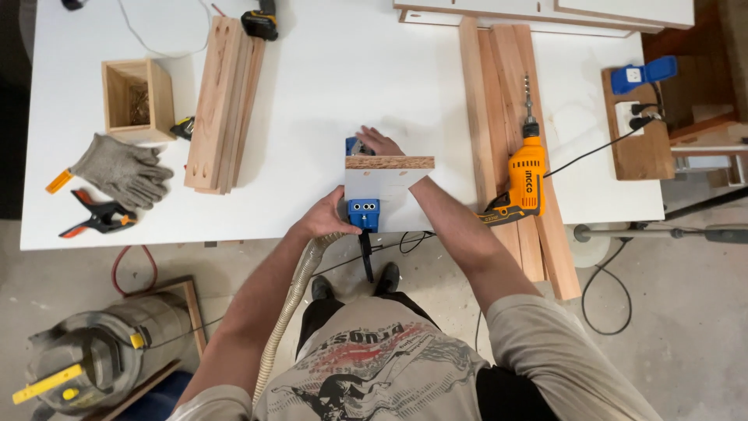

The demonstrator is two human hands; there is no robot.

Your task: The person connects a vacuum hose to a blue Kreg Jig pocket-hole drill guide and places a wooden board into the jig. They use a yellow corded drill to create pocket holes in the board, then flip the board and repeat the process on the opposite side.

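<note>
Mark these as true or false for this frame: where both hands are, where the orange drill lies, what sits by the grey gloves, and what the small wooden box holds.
1. The left hand grips the blue pocket-hole jig at the near edge of the white-faced chipboard panel. True.
2. The right hand holds the orange corded drill. False: it rests at the panel's far side; the drill lies untouched on the long wooden boards.
3. Grey work gloves lie beside an orange-and-black spring clamp. True.
4. The small open wooden box holds the gloves. False: the gloves lie on the white table in front of it.
</note>
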